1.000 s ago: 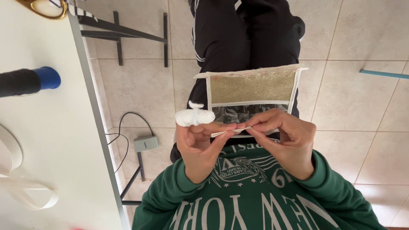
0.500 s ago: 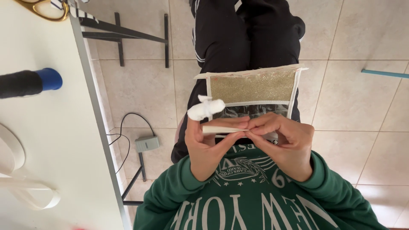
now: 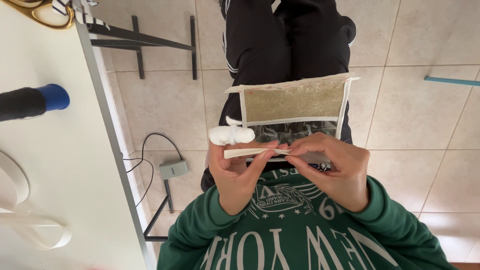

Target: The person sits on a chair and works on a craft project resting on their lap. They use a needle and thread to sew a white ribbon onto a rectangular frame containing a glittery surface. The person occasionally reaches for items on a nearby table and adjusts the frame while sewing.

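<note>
I am looking down from the head camera at both hands working close to the chest, over a green sweatshirt. The left hand [image 3: 235, 172], with a white bandage-wrapped finger [image 3: 231, 135] sticking out, is pinching a narrow strip of cream fabric tape [image 3: 250, 152] between thumb and fingers; the right hand [image 3: 330, 170] is closing its fingertips on the same strip's other end — both grips are shut on it, held level between them. Just beyond the hands, a flat pouch of gold glitter fabric with white binding along its edges [image 3: 295, 102] is lying across the lap on black trousers. As I judge it, the pouch panel is already bound on the edges I can see, while the strip in hand is not yet attached to anything. To the side, a white table [image 3: 55, 165] is carrying loops of the same cream tape [image 3: 30, 232], a blue-tipped black handle [image 3: 35, 100] and gold-handled scissors [image 3: 37, 10] — all well apart from the hands.
</note>
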